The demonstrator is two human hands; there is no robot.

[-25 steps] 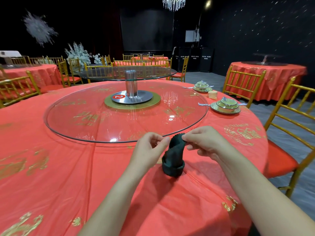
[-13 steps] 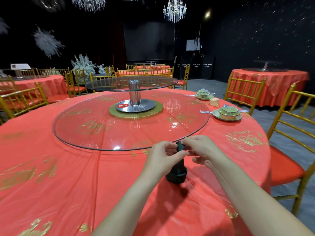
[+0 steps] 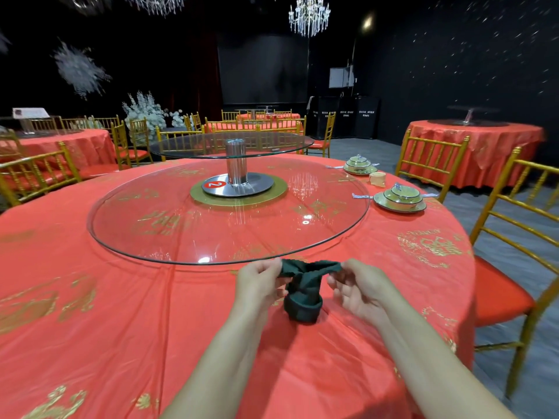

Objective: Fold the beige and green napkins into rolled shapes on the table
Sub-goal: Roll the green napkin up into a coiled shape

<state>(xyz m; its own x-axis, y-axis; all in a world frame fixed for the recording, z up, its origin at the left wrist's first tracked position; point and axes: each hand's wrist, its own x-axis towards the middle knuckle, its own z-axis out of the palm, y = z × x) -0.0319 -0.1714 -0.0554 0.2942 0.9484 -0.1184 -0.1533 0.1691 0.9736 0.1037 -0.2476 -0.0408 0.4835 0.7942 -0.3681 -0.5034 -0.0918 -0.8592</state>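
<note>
So the glass turntable (image 3: 181, 231) sits dead centre on the worktop (image 3: 90, 313). The standing napkin (image 3: 302, 300) is at the near edge, just in front of it, between the left hand (image 3: 257, 282) and right hand (image 3: 360, 288). Near dish set (image 3: 399, 199) and far dish set (image 3: 359, 166) sit by the right edge, rolled napkin (image 3: 377, 179) between them.

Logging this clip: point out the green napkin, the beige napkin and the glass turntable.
green napkin (image 3: 302, 306), head view, rolled base.
beige napkin (image 3: 377, 179), head view, its middle.
glass turntable (image 3: 169, 231), head view, bare glass.
</note>
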